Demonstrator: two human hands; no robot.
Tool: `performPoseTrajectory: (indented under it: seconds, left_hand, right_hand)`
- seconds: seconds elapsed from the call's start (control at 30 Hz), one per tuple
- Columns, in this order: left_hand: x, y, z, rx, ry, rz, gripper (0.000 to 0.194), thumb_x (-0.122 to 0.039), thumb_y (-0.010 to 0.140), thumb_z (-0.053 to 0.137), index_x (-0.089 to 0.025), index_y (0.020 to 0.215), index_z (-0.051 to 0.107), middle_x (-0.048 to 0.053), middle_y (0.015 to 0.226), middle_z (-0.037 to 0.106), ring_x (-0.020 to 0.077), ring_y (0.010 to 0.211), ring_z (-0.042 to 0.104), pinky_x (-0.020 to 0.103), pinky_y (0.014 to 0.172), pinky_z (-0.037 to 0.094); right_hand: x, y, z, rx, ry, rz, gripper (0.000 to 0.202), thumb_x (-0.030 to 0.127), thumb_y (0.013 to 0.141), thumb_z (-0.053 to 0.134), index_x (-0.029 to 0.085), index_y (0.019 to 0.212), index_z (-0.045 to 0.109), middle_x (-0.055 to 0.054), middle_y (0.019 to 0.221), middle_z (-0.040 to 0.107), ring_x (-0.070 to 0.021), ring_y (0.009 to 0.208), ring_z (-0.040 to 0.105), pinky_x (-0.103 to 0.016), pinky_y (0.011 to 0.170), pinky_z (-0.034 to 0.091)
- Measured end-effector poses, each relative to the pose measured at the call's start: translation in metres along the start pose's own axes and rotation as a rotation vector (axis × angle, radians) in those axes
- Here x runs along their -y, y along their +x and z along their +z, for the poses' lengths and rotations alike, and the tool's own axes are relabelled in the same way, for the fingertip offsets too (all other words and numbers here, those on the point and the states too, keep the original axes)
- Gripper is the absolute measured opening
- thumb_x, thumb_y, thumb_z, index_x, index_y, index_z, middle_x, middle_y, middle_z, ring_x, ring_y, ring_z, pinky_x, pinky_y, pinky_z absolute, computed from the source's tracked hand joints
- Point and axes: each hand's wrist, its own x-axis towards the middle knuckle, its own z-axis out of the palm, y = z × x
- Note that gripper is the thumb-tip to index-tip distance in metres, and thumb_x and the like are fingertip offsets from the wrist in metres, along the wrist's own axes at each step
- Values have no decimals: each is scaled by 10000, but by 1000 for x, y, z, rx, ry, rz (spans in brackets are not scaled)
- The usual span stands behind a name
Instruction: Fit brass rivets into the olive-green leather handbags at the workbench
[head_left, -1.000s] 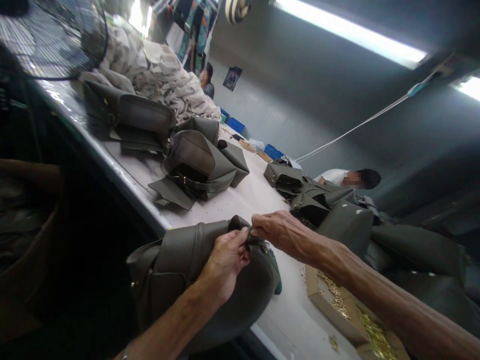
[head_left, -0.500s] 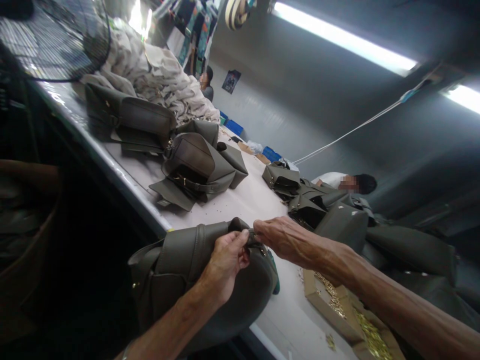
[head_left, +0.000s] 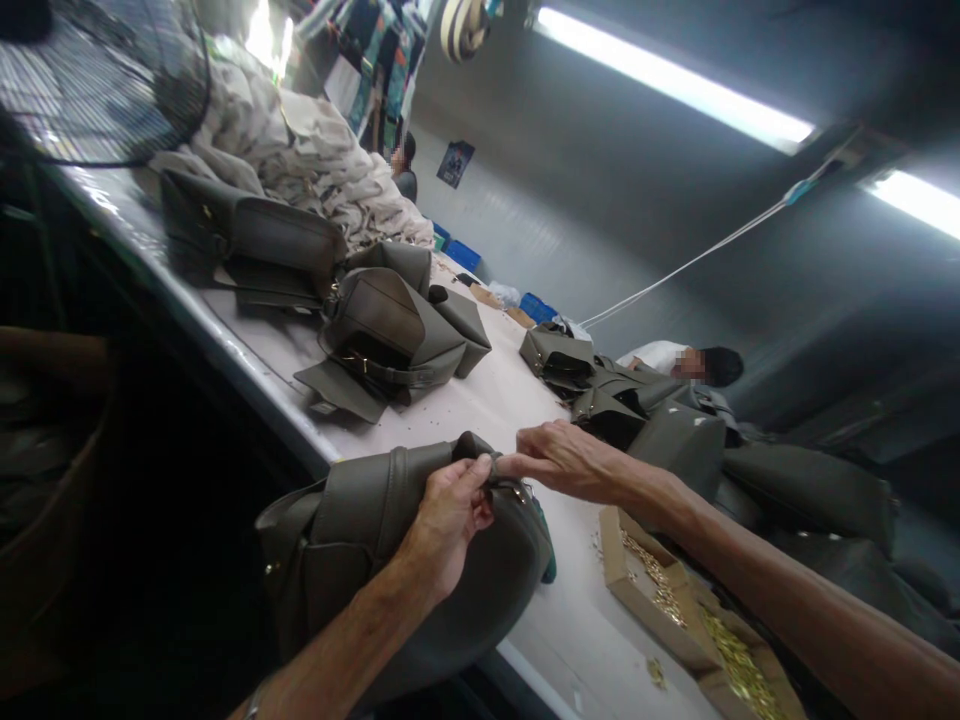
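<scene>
A dark grey-green handbag (head_left: 375,490) lies tilted at the table's near edge, its rounded side towards me. My left hand (head_left: 450,510) is closed on a short strap (head_left: 496,468) at the bag's upper end, pinched between thumb and fingers. From the other side my right hand (head_left: 559,460) meets the same strap, the index finger straight against it and the other fingers curled. The right thumb is hidden. A small gold-coloured metal fitting (head_left: 519,494) shows on the bag just below the fingertips.
Cardboard trays (head_left: 660,590) of small gold-coloured metal parts stand under my right forearm. Similar bags (head_left: 390,325) sit further up the table (head_left: 480,415), with more bags (head_left: 679,450) at right. A fan (head_left: 105,85) and heaped pale cloth (head_left: 315,150) are at left. A co-worker (head_left: 675,362) bends at the far side.
My right index finger has straightened against the strap, where the fingers were bunched before. The right hand has shifted slightly; the left hand keeps its pinch. The view has moved a little.
</scene>
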Motion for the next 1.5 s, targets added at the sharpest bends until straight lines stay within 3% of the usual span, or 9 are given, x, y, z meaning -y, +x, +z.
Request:
performPoseTrajectory:
  seconds: [0.17, 0.27, 0.57, 0.87, 1.03, 1.2, 1.3, 1.37, 1.5]
  left_hand:
    - [-2, -1, 1, 4, 9, -1, 364, -415, 644, 772, -125, 776, 596, 3, 670, 604, 66, 538, 492, 197, 529, 317]
    - [-1, -1, 2, -6, 20, -10, 371, -419, 645, 771, -132, 784, 581, -14, 649, 584, 62, 533, 491, 188, 529, 326]
    - [-1, -2, 2, -17, 24, -10, 408, -429, 608, 792, -129, 761, 560, -36, 609, 555, 41, 501, 462, 167, 499, 317]
    - [4, 0, -2, -17, 61, 53, 359, -417, 671, 742, -138, 756, 532, -38, 623, 527, 41, 504, 461, 147, 482, 336]
    - [5, 0, -3, -62, 86, 92, 352, -410, 657, 754, -151, 751, 534, -51, 617, 521, 38, 500, 455, 135, 468, 347]
    - [1, -2, 2, -28, 94, 79, 386, -425, 640, 765, -131, 784, 562, -16, 665, 583, 56, 541, 524, 145, 501, 413]
    - [-1, -3, 3, 2, 75, 76, 363, -415, 679, 742, -114, 802, 581, 13, 687, 612, 73, 569, 557, 155, 515, 441]
    - [-1, -4, 3, 8, 57, 74, 314, -388, 724, 712, -111, 798, 585, 20, 695, 620, 70, 562, 555, 150, 502, 440]
    - [-6, -9, 7, 22, 84, 58, 193, -267, 764, 672, -91, 797, 601, 37, 716, 623, 72, 584, 566, 148, 520, 465]
  right_hand:
    - [-3, -13, 1, -115, -90, -130, 188, 328, 935, 483, 158, 870, 533, 5, 659, 531, -110, 584, 449, -237, 564, 288]
    - [3, -17, 1, -132, -226, -295, 62, 199, 923, 492, 163, 876, 509, -24, 767, 577, -121, 640, 473, -244, 588, 300]
    - [7, -7, -3, -57, -303, -473, 137, 76, 896, 453, 164, 810, 513, -18, 739, 577, -114, 629, 472, -244, 600, 311]
    - [25, -4, 6, -24, -187, -2, 184, 216, 880, 449, 151, 762, 575, -4, 558, 490, -94, 491, 330, -250, 494, 192]
    - [25, 4, 4, -24, 36, 78, 193, 209, 818, 480, 123, 704, 610, -33, 592, 538, -91, 519, 383, -235, 507, 234]
    - [19, -11, -1, 1, 137, 137, 304, 300, 900, 405, 115, 801, 625, -35, 636, 601, -91, 518, 483, -214, 511, 298]
    - [20, -37, 20, -78, 179, 199, 358, 419, 880, 463, 119, 1017, 600, -83, 846, 647, -154, 687, 557, -241, 582, 355]
    - [20, -50, 45, -133, 242, 225, 538, 510, 787, 579, 146, 1182, 537, -109, 1018, 626, -221, 861, 567, -289, 699, 399]
    - [12, -54, 89, -253, 417, 227, 718, 473, 663, 708, 201, 1282, 468, -98, 1151, 575, -258, 1010, 523, -330, 811, 396]
